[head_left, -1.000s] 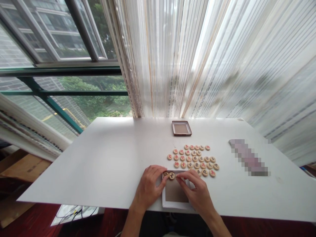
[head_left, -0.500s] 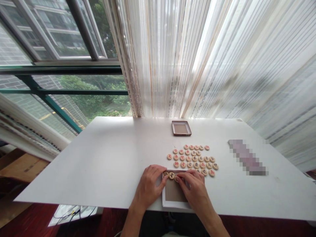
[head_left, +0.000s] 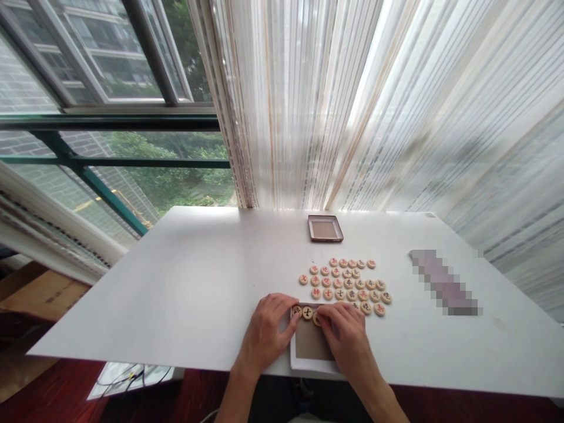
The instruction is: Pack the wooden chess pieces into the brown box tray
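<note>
An open shallow box [head_left: 315, 346] with white walls and a brown bottom lies at the table's front edge. My left hand [head_left: 271, 323] is closed around its far left corner, with the thumb inside beside a Chinese chess piece [head_left: 296, 312]. Another black-lettered chess piece [head_left: 307, 313] sits next to it along the far wall. Between thumb and fingers, my right hand [head_left: 346, 329] pinches a third chess piece [head_left: 316, 318] at the right end of this row; most of it is hidden. Beyond the box, several round wooden chess pieces [head_left: 338, 283] with red or black characters lie in loose rows.
A brown-edged box lid [head_left: 325, 239] lies open side up farther back on the white table [head_left: 176, 288]. To the right is a blurred, pixelated oblong object [head_left: 443, 282]. A curtain [head_left: 299, 117] hangs at the table's far edge, beside a window.
The right hand's piece has settled slightly in the row beside the other two, and the fingers have shifted a little. My left hand stays put. The camera view has moved slightly.
</note>
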Motion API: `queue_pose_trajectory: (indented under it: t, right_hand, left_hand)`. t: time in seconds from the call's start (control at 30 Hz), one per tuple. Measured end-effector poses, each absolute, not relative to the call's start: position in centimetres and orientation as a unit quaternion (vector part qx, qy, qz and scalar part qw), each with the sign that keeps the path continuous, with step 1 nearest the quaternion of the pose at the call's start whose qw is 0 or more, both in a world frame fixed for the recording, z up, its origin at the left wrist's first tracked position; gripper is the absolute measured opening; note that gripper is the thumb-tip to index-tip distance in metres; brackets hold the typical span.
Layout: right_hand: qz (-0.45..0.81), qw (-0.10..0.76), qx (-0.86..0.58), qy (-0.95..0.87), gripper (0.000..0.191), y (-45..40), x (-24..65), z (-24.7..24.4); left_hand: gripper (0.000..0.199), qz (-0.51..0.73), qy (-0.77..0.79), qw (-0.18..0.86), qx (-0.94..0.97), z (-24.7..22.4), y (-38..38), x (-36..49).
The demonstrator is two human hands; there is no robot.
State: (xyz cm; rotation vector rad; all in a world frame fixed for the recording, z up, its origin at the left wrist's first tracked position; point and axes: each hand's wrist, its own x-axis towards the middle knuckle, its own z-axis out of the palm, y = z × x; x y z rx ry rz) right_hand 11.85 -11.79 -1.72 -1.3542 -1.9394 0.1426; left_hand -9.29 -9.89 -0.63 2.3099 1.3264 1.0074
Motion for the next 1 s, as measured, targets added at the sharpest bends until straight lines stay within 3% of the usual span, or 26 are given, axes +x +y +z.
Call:
queue_pose_trajectory:
  t: [0.4,1.0]
  right_hand:
    - [0.037,0.327,-0.533,-0.780,0.007,-13.2,12.5,-0.4]
    - [0.024,0.347,-0.540,-0.767,0.012,-12.4,12.1,-1.5]
  left_hand:
    - [0.025,0.347,0.463,0.142,0.803,-0.6,-9.9,-9.3]
    - [0.025,0.350,0.461,0.135,0.804,-0.9,-9.8,-9.4]
